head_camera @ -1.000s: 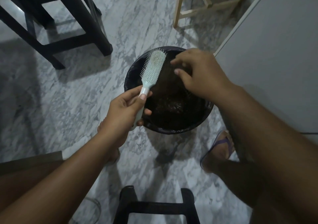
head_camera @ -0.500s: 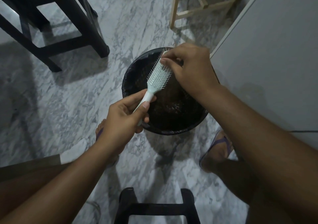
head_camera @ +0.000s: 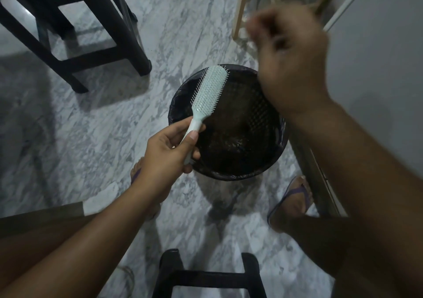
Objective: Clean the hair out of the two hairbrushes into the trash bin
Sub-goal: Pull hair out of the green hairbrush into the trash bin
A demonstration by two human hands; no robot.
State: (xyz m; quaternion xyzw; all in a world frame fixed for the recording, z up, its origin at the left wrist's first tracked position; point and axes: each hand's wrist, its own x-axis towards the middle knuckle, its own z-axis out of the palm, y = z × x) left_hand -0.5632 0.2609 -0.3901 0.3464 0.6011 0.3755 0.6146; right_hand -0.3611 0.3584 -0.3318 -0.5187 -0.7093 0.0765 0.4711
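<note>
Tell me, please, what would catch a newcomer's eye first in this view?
The pale mint hairbrush stands out most, held by its handle in the left hand at the centre, its head over the black-lined trash bin on the marble floor. Next comes the right hand, blurred and raised at upper right with fingers pinched together; whether it holds hair cannot be made out. A black stool stands at upper left.
</note>
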